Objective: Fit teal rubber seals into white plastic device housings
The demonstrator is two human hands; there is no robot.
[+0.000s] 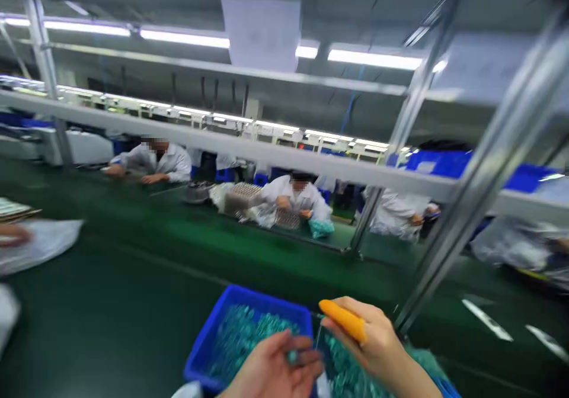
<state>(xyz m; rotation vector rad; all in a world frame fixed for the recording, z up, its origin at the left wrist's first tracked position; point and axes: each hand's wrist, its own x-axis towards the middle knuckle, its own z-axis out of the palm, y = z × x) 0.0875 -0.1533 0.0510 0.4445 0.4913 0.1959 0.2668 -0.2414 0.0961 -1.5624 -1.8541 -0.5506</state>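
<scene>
My left hand (284,367) is palm up with its fingers curled, and a small teal piece (292,357) rests in them. It is over the near right corner of a blue bin (202,342) filled with small teal pieces (242,330). To its right is my right hand (377,344), with an orange finger cot (344,320) on one finger. Its fingers are pressed together, and I cannot make out anything between them. Beneath it lies a second lot of teal pieces (344,371), partly hidden by the hand. The picture is blurred by motion.
A metal post (440,244) rises just right of my right hand. White strips (486,320) lie on the green table (111,327) at right. Another person's hand (13,234) touches a white bag (48,243) at left. Co-workers in white coats (306,193) sit across.
</scene>
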